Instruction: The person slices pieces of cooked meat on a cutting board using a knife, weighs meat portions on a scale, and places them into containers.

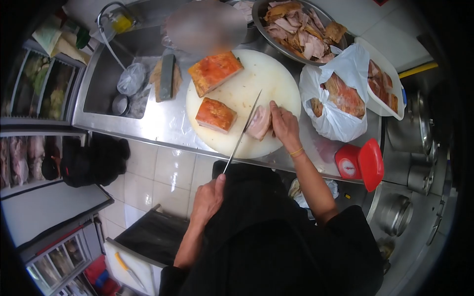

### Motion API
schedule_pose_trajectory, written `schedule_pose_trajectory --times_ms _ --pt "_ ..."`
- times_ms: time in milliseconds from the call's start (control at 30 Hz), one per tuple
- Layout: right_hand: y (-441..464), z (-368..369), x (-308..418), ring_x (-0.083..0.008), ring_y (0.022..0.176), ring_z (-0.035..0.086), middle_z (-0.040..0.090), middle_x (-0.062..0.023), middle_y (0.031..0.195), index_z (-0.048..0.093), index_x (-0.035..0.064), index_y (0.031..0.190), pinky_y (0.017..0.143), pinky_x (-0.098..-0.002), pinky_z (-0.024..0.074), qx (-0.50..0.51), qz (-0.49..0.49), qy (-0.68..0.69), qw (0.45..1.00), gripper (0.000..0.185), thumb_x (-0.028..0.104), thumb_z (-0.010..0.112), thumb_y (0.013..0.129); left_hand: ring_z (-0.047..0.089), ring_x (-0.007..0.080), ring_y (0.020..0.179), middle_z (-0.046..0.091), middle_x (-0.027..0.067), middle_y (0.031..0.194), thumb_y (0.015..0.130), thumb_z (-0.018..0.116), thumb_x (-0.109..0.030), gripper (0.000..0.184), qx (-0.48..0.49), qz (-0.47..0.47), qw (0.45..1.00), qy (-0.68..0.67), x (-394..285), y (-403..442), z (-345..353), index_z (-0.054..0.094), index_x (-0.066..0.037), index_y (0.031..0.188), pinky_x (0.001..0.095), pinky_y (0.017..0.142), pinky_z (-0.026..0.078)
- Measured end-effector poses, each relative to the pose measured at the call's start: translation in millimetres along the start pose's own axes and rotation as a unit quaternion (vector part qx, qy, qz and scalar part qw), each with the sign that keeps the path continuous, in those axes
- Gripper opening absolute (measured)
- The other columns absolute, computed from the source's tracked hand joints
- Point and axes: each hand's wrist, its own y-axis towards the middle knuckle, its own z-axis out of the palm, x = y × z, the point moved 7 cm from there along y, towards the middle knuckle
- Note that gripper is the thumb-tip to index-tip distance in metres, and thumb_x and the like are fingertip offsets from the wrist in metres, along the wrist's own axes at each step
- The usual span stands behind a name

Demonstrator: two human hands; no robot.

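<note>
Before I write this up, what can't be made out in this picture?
All in the head view:
- Knife handle: hidden by the left hand.
- Red scale reading: dial marks too small.
- Part of the meat in the white bag: covered by the bag.
- Metal bowl: cut off by the top edge.
- Whatever the blurred patch hides.

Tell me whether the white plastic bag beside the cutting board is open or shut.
Open: the white plastic bag gapes, with browned meat showing between its spread edges.
</note>
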Motion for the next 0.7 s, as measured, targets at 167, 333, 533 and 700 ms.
schedule_pose_trajectory --times_ms 167,333,533,700 --pt "-9.1 14.3 19.1 -0.0355 0.101 0.062 0.063 -0.0188 0.108 0.06 0.0026 0.122 0.088 -0.0425 0.0486 -0.157 -0.284 -0.016 0.946 0.036 0.026 0.064 0.095 0.058 0.0551 0.089 0.064 0.033 0.085 0.106 0.039 -0.046 0.059 -0.014 -0.002 1.0 0.011 0.9 -2.0 5.3 0.066 0.003 0.087 0.0575 0.077 0.045" --pt "-3.1 26.0 7.9 -0.0365 0.103 0.059 0.06 -0.0201 0.112 0.056 0.0007 0.125 0.091 -0.0418 0.047 -0.131 -0.285 0.044 0.949 0.037 0.018 0.065 0.093 0.057 0.056 0.089 0.063 0.0341 0.085 0.106 0.039 -0.046 0.058 -0.018 -0.009 1.0 0.006 1.5 -5.5 3.9 0.065 0.003 0.087 0.0584 0.076 0.044" --pt "-13.0 26.9 10.4 -0.0365 0.11 0.055 0.055 -0.021 0.119 0.052 0.0012 0.129 0.096 -0.0417 0.0447 -0.145 -0.315 0.041 0.937 0.04 0.014 0.063 0.093 0.057 0.0569 0.084 0.061 0.0346 0.08 0.107 0.04 -0.044 0.057 -0.039 0.008 0.998 -0.043 -12.2 -16.4 -1.7 0.062 0.004 0.084 0.0589 0.071 0.044" --pt "-20.7 26.4 20.7 -0.0366 0.111 0.054 0.055 -0.0207 0.12 0.05 0.0001 0.13 0.097 -0.0424 0.0443 -0.145 -0.313 0.007 0.939 0.047 0.01 0.068 0.087 0.057 0.056 0.073 0.059 0.0322 0.069 0.107 0.045 -0.039 0.052 -0.062 0.048 0.996 -0.034 -38.2 -25.7 -3.9 0.057 0.003 0.078 0.0595 0.062 0.043"
